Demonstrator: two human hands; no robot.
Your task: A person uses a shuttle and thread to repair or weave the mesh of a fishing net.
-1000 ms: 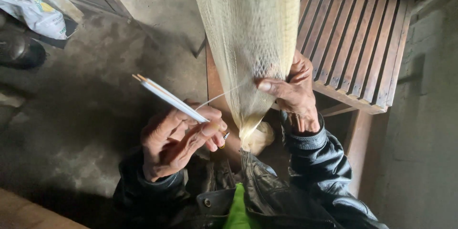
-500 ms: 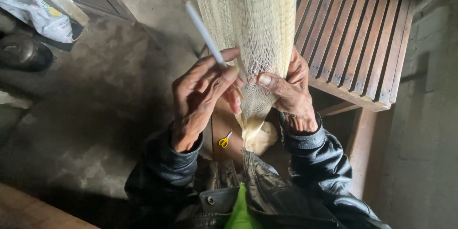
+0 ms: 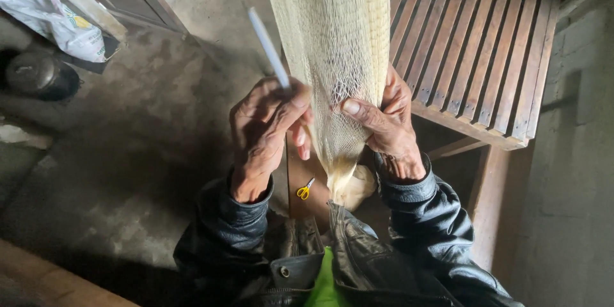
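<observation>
A bundle of pale cream netting hangs down the middle of the view, gathered narrow at its lower end just above the person's lap. The right hand pinches the net's mesh, thumb pressed across the front and fingers wrapped behind it. The left hand sits just beside the net on its other side, fingers pressed together around a slim white netting needle whose free end points up and away to the left; the gripped end meets the mesh near the right thumb. Both sleeves are dark leather. Below the hands, a small pair of yellow-handled scissors lies on a wooden board. A slatted wooden bench stands behind the net, and 1 white bag lies far left on the concrete floor, next to a dark round pot
</observation>
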